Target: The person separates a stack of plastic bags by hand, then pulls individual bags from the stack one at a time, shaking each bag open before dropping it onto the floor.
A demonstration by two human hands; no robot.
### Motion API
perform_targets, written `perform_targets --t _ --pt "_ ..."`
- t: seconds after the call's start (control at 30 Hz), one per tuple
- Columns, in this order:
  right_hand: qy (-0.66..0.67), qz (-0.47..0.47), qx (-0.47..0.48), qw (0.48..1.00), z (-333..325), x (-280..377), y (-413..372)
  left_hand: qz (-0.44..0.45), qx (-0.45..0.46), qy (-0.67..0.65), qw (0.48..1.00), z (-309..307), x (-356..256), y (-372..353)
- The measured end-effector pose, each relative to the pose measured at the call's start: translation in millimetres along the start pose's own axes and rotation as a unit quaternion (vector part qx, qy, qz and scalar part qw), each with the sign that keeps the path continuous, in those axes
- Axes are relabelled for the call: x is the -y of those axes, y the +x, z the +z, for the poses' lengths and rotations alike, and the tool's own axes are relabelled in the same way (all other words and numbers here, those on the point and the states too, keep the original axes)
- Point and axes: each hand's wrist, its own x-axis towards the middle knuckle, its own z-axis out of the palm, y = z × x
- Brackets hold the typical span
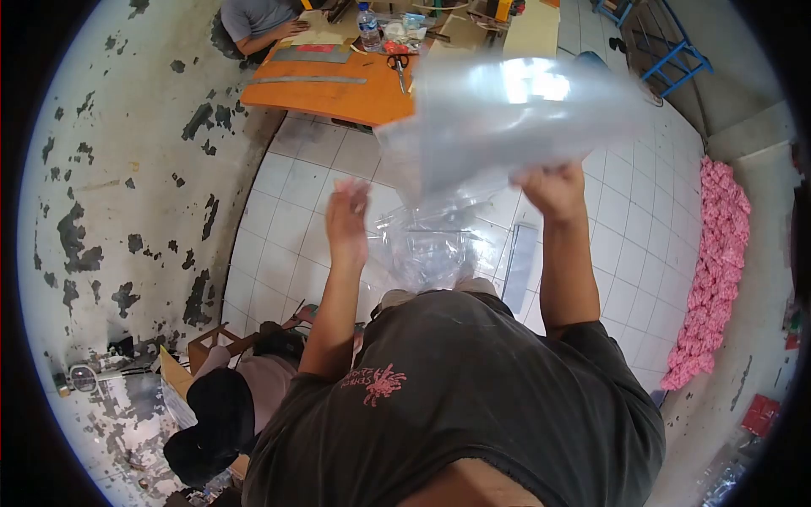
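My right hand [553, 188] is closed on the lower edge of a clear plastic sheet [498, 127], blurred by motion and held up in front of me. Light glares off its upper part. To the left, my left hand [346, 220] is raised apart from the sheet, its fingers smeared by motion. Below and between my hands, crumpled clear plastic [431, 245] lies near my feet. A flat stack of plastic strips [521, 258] rests on the floor tiles right of it.
Ahead stands an orange table [338, 93] with scissors [398, 71], a water bottle [368, 29] and a metal ruler [312, 80]. A person [262, 25] sits at its left; another [245, 397] is behind my left side. Pink braided material [714, 270] lies along the right wall.
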Motion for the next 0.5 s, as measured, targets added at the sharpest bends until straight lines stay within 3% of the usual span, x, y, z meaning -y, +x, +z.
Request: perform_targets --t 0.03,0.07,0.1,0.13,0.17,0.2,0.27,0.33,0.4,0.43,0.5 --pt "-0.079 -0.069 0.001 0.995 10 0 -14 0.004 -0.002 -0.003 1.000 2 -2 1" --pt "0.132 0.079 -0.120 0.981 8 -18 -46 -0.111 0.151 -0.089 0.978 13 -16 -2" --pt "0.332 0.221 -0.231 0.888 4 -34 -72 -0.219 0.299 -0.170 0.913 24 -29 -5" --pt "0.216 0.151 -0.088 0.961 27 -13 -60 -0.215 0.298 -0.171 0.914 39 -38 -10" --pt "0.091 0.072 0.057 0.992 48 6 -43 -0.203 0.266 -0.213 0.918 57 -44 -14" --pt "0.090 0.070 0.058 0.992 49 3 -41 -0.191 0.233 -0.254 0.919 67 -46 -14" --pt "0.003 0.010 0.292 0.956 49 -2 -39 -0.235 0.257 -0.238 0.907 62 -41 14" --pt "0.020 0.049 0.245 0.968 62 12 -44 -0.280 0.280 -0.221 0.891 58 -40 34" --pt "0.070 0.088 0.182 0.977 66 15 -51 -0.245 0.192 -0.055 0.949 58 -43 43" --pt "0.069 0.086 0.177 0.978 65 16 -55 -0.247 0.196 -0.051 0.948 59 -45 46" --pt "0.180 0.080 0.054 0.979 62 18 -64 -0.093 0.218 0.002 0.971 66 -51 47"
